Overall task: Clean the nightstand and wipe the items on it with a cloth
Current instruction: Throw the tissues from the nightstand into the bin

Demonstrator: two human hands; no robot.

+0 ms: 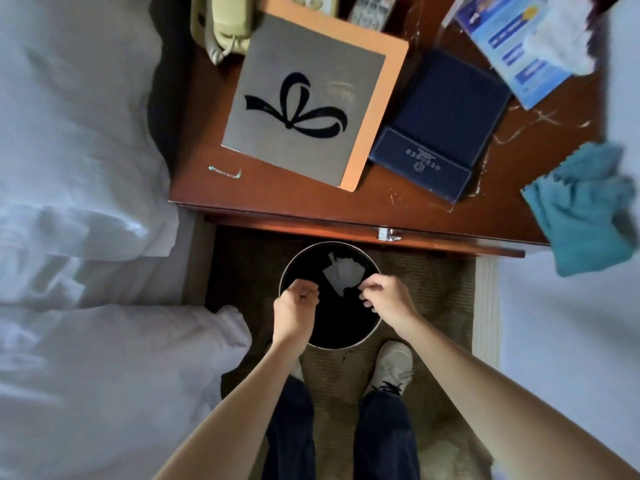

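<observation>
The reddish-brown nightstand [311, 206] carries a grey folder with a black ribbon print [304, 98], a navy leather folder [440, 126], a blue brochure [509, 46] and a cream telephone [225, 26]. A teal cloth [581, 209] lies crumpled on its right front corner, untouched. Below the nightstand's front edge stands a round black bin [287, 268] with white paper scraps [341, 273] inside. My left hand [296, 301] and my right hand [384, 296] hover over the bin's opening, fingers curled, with nothing visible in them.
White streaks and bits litter the nightstand's right side, and a small thin scrap [225, 172] lies near its left front. A white tissue [561, 39] sits on the brochure; a remote control [372, 8] is at the back. The bed with white pillows [79, 168] fills the left.
</observation>
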